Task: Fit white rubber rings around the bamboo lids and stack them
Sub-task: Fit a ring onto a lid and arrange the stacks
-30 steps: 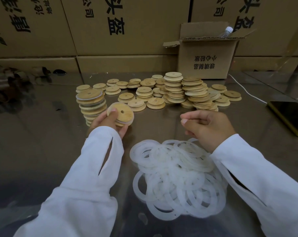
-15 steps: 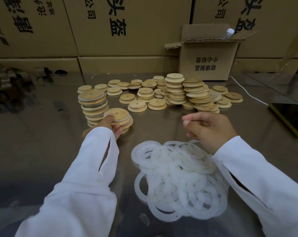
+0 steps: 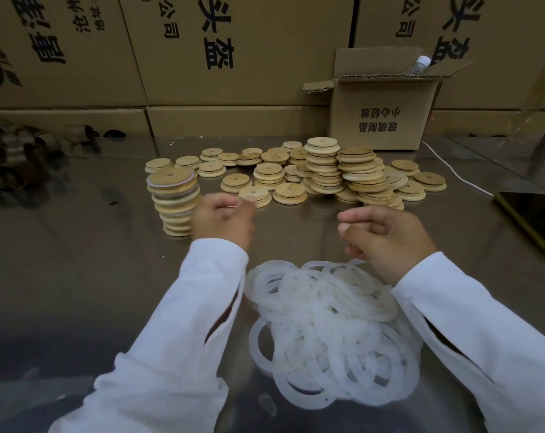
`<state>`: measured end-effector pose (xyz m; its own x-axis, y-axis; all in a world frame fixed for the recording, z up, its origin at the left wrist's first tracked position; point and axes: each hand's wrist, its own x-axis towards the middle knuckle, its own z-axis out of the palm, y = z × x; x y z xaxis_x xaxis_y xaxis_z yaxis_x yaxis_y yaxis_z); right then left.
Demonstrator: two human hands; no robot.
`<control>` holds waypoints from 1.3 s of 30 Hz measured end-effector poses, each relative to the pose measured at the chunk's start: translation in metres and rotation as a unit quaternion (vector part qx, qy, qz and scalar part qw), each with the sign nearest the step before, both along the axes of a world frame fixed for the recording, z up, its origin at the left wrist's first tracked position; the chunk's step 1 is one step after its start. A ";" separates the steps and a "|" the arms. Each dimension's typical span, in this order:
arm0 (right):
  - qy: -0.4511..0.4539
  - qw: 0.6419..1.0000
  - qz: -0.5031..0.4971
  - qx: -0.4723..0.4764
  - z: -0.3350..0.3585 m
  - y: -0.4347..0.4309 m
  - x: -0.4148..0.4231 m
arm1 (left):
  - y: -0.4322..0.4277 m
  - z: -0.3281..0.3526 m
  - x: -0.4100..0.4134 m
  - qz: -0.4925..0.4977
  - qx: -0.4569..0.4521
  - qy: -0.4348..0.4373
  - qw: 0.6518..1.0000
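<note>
L hand [image 3: 224, 221] is motion-blurred, fingers curled, back of hand toward the camera; can't tell if it pinches anything. R hand [image 3: 388, 237] is curled too, thumb tip against forefinger, over the far edge of the rings [image 3: 330, 332] — whether a ring sits in that pinch, can't tell.

Rings: the pile lies just under R hand and runs back toward the body, between the two sleeves. They're thin, flat, translucent white loops. Judged floppy, v. light and prob. a bit tacky, since they lie tangled and overlapped. Best peeled off the top one at a time by the rim w/ thumb + forefinger, then stretched round a lid's edge.

Nearest lid [image 3: 254, 195] sits just beyond L fingertips, maybe touching; blur hides it. It's a round bamboo disc w/ a stepped edge, small centre hole and matte grain. It looks stiff, light, not fragile, and smooth enough to slide on its neighbours. Hold it by the wide rim, leaving the narrow step free for the ring.

The stack [image 3: 174, 201] of ringed lids stands just left of L hand, tall and uneven — judged tippy, so the next one should go down square. The heap [image 3: 358, 173] of bare lids lies farther out beyond both hands, in low piles + two taller columns.

Table [image 3: 77, 276] is glossy and reflective. Right of R hand are a dark phone [image 3: 533, 220] and a white cable [image 3: 452, 173]; a cardboard box [image 3: 380, 120] stands behind the heap
</note>
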<state>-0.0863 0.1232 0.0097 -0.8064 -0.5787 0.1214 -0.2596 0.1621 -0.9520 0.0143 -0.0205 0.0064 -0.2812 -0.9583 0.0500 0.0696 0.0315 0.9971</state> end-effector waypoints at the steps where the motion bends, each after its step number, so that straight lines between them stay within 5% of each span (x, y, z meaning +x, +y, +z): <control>1: 0.002 1.000 0.000 0.002 0.000 0.000 0.000 | 0.009 -0.003 -0.002 -0.063 -0.030 -0.011 0.997; 7: 0.018 1.000 0.001 0.009 0.007 0.001 -0.004 | 0.031 -0.028 -0.017 -0.249 -0.120 -0.098 0.956; 18: 0.110 0.990 0.006 0.093 0.015 -0.067 -0.039 | 0.026 -0.036 -0.024 -0.266 -0.121 -0.137 0.947; 31: 0.280 0.885 0.035 0.370 -0.008 -0.172 -0.090 | 0.019 -0.039 -0.031 -0.253 -0.149 -0.156 0.943; 36: 0.292 0.879 0.046 0.374 -0.005 -0.164 -0.086 | 0.020 -0.034 -0.029 -0.254 -0.126 -0.139 0.949; 39: 0.288 0.906 0.057 0.304 0.004 -0.139 -0.077 | 0.022 -0.029 -0.027 -0.256 -0.115 -0.125 0.952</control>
<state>-0.1634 -0.0162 0.0139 -0.6413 -0.7553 0.1350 -0.7334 0.5516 -0.3973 -0.0125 0.0013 -0.0230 -0.7390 -0.6642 0.1128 -0.1035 0.2773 0.9552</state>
